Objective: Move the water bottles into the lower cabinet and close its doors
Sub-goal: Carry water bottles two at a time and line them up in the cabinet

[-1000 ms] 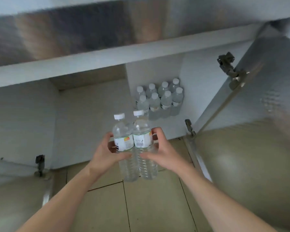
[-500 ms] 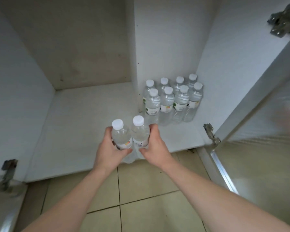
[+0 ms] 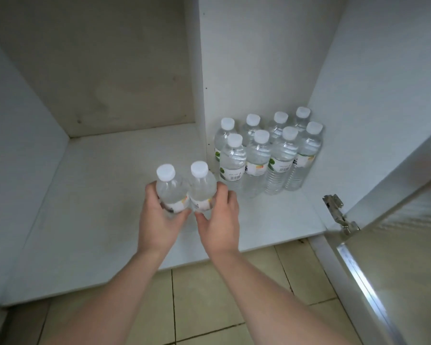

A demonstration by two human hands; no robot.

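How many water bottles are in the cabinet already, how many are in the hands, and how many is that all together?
Bottles standing in the cabinet: 8
Bottle in the left hand: 1
Bottle in the right hand: 1
Total: 10 bottles, all with white caps.

Clear glossy plastic bottles point(image 3: 256, 158)

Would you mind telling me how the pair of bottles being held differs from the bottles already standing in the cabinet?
The held pair is gripped between the left hand and right hand, above the cabinet floor; the stored group stands untouched against the right wall. The held pair numbers two, the stored group eight, in two rows. The held pair is nearer the open front, the stored group further back. All are clear, white-capped, upright and labelled.
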